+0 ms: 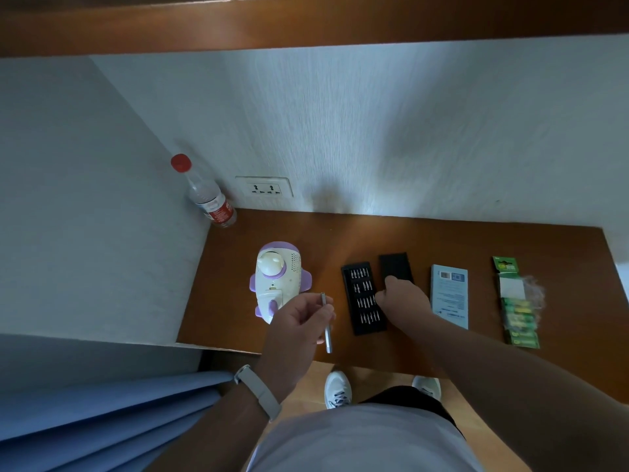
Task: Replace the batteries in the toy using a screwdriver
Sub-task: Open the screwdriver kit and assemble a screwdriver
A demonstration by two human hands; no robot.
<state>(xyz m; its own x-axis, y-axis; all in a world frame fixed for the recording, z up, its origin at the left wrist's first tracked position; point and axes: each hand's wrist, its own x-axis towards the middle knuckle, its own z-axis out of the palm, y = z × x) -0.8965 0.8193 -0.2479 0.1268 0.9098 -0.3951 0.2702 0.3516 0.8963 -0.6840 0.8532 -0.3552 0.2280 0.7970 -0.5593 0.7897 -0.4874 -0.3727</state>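
A white and purple toy (pixel 277 279) stands on the brown desk (pixel 442 240). My left hand (pixel 296 325) holds a thin silver screwdriver handle (pixel 326 323) just right of the toy. My right hand (pixel 403 299) reaches down to the black bit tray (pixel 362 298), its fingertips at the rows of bits; whether they pinch a bit is hidden. The tray's black lid (pixel 394 265) lies behind that hand. A green pack of batteries (pixel 515 303) lies at the far right.
A light blue box (pixel 449 296) lies between the bit tray and the batteries. A water bottle with a red cap (pixel 207 195) stands in the back left corner beside a wall socket (pixel 263 189). White walls enclose the desk at the left and back.
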